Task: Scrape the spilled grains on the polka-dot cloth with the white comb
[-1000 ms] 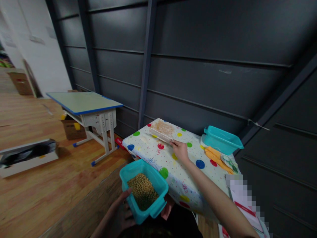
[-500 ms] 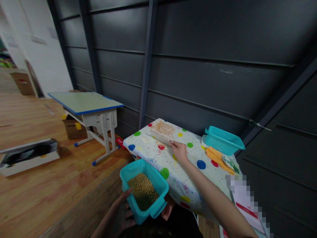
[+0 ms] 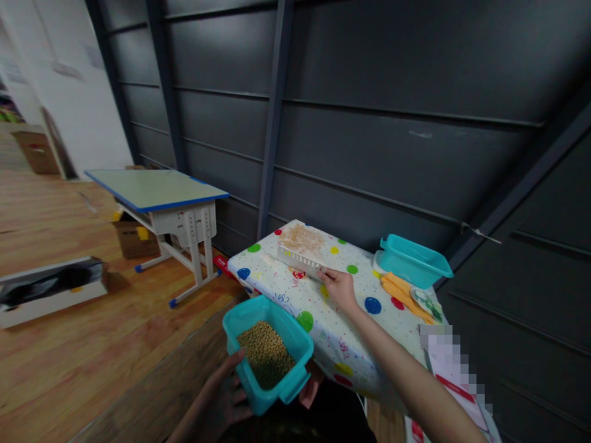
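Note:
My left hand (image 3: 226,397) grips a teal plastic container (image 3: 268,351) filled with yellowish beans, held low in front of me beside the table. My right hand (image 3: 339,286) reaches out over the table with the dotted cloth (image 3: 318,307) and grips the near end of a white slotted tray (image 3: 302,249) that holds a layer of pale brownish grains. The tray's near side is lifted a little off the cloth.
A second teal container (image 3: 413,259) stands at the table's far right, with an orange cloth (image 3: 404,294) and a small packet (image 3: 427,301) beside it. A dark panelled wall runs behind. A blue-edged desk (image 3: 157,194), cardboard boxes and a long white box (image 3: 48,289) stand on the wooden floor to the left.
My right hand has drawn the white tray slightly toward me and tipped its near side up. The bean container in my left hand has stayed in place.

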A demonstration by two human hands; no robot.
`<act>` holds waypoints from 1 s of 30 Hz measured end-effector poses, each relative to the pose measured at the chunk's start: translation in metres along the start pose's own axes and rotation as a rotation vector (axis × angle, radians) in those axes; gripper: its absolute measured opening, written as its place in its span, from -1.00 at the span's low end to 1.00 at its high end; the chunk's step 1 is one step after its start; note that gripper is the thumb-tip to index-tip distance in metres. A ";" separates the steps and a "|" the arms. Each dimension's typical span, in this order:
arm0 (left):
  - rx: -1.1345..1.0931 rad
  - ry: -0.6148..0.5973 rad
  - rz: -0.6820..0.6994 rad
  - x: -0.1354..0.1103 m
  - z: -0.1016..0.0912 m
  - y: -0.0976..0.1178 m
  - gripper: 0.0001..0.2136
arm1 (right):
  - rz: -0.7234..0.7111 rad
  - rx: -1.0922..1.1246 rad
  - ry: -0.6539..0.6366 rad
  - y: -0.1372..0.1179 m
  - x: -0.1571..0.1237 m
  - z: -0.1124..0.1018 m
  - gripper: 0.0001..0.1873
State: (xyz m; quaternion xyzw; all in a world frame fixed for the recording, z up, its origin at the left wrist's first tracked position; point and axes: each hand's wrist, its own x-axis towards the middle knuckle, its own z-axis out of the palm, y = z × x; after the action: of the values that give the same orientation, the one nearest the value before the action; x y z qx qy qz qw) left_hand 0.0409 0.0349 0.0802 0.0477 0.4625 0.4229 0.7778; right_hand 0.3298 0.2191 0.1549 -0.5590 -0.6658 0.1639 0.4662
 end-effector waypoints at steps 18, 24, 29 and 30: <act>0.002 -0.025 -0.028 -0.002 0.005 0.004 -0.20 | -0.009 0.034 -0.035 -0.010 -0.008 0.004 -0.73; 0.010 0.019 -0.010 0.001 0.002 0.001 -0.24 | 0.002 0.042 -0.026 -0.007 -0.016 -0.003 -0.72; 0.007 -0.033 -0.005 0.004 -0.001 0.000 -0.15 | 0.000 0.047 -0.014 -0.009 -0.019 -0.011 -0.71; 0.011 -0.022 -0.006 0.004 0.000 0.001 -0.15 | -0.002 0.049 -0.017 -0.009 -0.019 -0.012 -0.72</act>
State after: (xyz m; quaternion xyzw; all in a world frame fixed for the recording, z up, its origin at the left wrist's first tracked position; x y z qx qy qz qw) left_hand 0.0409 0.0381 0.0780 0.0552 0.4563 0.4174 0.7839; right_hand 0.3325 0.1951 0.1592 -0.5454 -0.6662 0.1844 0.4741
